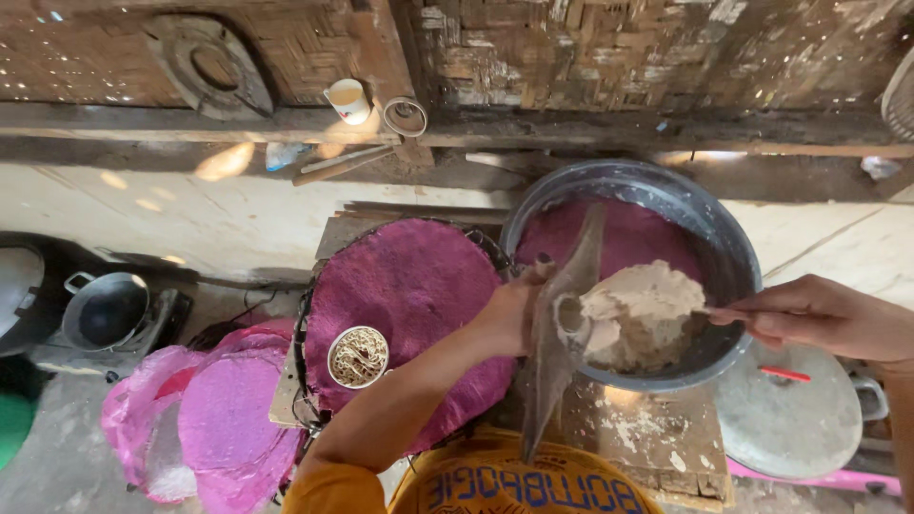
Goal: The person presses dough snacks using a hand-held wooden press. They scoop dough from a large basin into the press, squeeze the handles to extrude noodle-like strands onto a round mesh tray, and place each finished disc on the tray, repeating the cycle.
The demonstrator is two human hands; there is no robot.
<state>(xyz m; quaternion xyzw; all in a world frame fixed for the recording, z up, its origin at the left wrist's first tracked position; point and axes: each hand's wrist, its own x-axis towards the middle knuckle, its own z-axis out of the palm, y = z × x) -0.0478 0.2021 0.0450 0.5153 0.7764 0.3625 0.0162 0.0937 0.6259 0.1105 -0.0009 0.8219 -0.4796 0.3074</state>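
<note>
Head view is looking down on a yellow bucket (514, 485) nearest the person. Just above it, the left hand (509, 309) is closing its grip around a long, folded grey-brown leaf (557, 333), holding it as an upright cone. The right hand (824, 314) is pinching the handle of a spoon (709, 312), its grip narrow, and is pressing pale dough (638, 314) toward the leaf's mouth. The dough is lying inside a dark metal basin (733, 257) on the wooden table (657, 438). Left of the basin, a small cup of noodles (358, 357) is sitting on a purple round mat (409, 286). Farther off, a white mug (347, 100) is standing on a wooden ledge (143, 122).
</note>
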